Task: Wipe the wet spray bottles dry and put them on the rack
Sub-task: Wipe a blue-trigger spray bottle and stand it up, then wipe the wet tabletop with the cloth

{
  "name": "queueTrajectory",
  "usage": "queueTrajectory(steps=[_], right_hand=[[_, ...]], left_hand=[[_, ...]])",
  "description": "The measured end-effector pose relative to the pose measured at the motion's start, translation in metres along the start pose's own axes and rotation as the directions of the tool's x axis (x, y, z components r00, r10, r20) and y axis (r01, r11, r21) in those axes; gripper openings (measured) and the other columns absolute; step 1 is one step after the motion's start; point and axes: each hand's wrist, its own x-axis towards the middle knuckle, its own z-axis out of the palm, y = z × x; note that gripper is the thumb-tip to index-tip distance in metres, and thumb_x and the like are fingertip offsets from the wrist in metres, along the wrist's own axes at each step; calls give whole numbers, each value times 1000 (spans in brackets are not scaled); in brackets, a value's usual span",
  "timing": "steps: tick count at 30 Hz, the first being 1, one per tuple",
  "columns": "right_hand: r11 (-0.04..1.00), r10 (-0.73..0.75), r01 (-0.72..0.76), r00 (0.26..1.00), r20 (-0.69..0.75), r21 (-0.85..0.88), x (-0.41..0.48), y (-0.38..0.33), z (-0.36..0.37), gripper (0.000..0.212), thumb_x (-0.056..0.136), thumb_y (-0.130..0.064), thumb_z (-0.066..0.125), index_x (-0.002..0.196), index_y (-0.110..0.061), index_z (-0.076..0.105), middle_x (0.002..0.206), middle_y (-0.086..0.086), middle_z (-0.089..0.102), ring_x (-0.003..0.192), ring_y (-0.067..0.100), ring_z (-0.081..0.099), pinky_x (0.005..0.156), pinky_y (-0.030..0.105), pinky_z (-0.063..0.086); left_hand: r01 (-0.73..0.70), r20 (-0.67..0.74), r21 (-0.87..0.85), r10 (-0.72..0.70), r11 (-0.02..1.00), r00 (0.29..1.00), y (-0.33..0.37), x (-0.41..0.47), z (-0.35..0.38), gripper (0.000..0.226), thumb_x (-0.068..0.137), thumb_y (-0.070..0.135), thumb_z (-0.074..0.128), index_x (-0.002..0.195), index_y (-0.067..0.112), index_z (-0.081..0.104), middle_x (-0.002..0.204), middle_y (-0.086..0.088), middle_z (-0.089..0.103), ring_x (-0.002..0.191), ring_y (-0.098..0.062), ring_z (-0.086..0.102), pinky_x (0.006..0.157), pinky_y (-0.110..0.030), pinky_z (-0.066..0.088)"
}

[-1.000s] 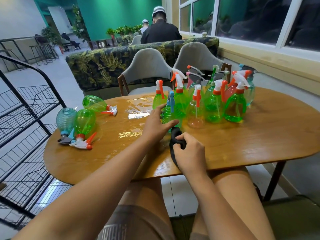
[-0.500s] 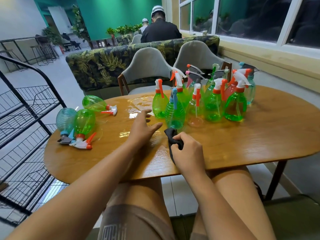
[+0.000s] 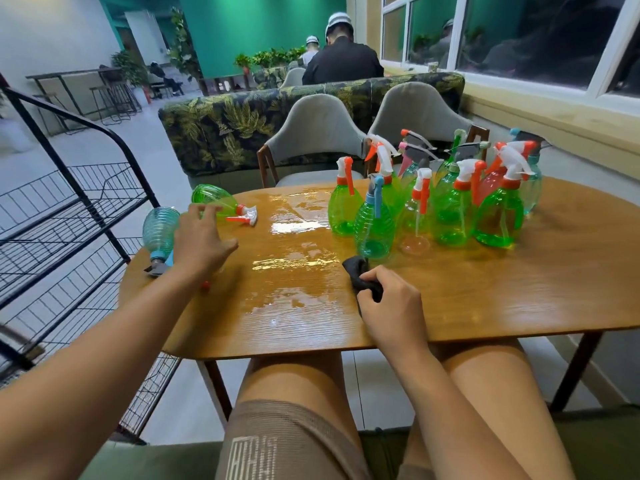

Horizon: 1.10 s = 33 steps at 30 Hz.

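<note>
We judge it early: no bottle on the visible rack, spray bottles on the wet table, left hand spread, right hand clutching cloth.

Oval wooden table, wet and glossy near its middle, with two grey padded chairs at its far edge, a leaf-patterned sofa behind them, and windows along the right wall

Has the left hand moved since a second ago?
Yes. The left hand has gone left across the table, away from the upright bottles, and is now at the lying bottles.
</note>
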Motion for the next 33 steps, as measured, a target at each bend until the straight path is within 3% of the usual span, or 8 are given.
queueTrajectory(steps=[5, 11, 14, 22, 27, 33], right_hand=[[1000, -7, 7, 1000, -3, 1, 0, 1, 1, 17, 87, -7, 70, 97, -21, 72, 92, -7, 69, 84, 11, 61, 70, 25, 49], [1000, -4, 4, 1000, 5, 8, 0, 2, 0, 18, 87, -7, 70, 96, -22, 72, 92, -9, 68, 85, 10, 60, 70, 23, 49], [1000, -4, 4, 1000, 8, 15, 0, 2, 0, 17, 87, -7, 70, 96, -22, 72, 92, -9, 69, 85, 10, 61, 71, 25, 50], [1000, -9, 8, 1000, 11, 12, 0, 2, -1, 17, 88, -7, 71, 97, -21, 73, 93, -8, 69, 86, 9, 61, 72, 22, 49], [1000, -4, 4, 1000, 15, 15, 0, 1, 0, 17, 87, -8, 70, 97, -21, 72, 93, -9, 69, 85, 8, 60, 69, 10, 42], [1000, -2, 2, 1000, 15, 24, 0, 2, 0, 17, 87, -8, 71, 96, -22, 72, 93, -9, 68, 85, 8, 59, 69, 9, 42]], left_hand=[[42, 79, 148, -54, 988, 995, -11, 13, -4, 88, 81, 43, 89, 155, 24, 45, 162, -14, 37, 148, -40, 37, 118, -60, 40], [51, 144, 269, -93, 962, 985, -14, 24, 0, 89, 84, 46, 85, 157, 25, 41, 163, -16, 37, 148, -43, 35, 116, -65, 39], [49, 174, 298, -105, 953, 979, -14, 28, 0, 86, 84, 39, 86, 156, 25, 42, 159, -17, 38, 145, -44, 36, 113, -66, 41], [-6, 121, 209, -20, 978, 992, 14, 24, 0, 83, 78, 41, 91, 148, 29, 49, 150, -16, 46, 137, -42, 41, 104, -63, 47], [-119, 146, 90, 106, 989, 984, 62, 0, 4, 84, 75, 40, 91, 148, 33, 50, 154, -11, 43, 141, -38, 37, 108, -57, 44], [-220, 154, 99, 203, 970, 967, 111, -25, 13, 87, 78, 49, 89, 152, 35, 46, 161, -9, 38, 148, -37, 31, 113, -57, 40]])
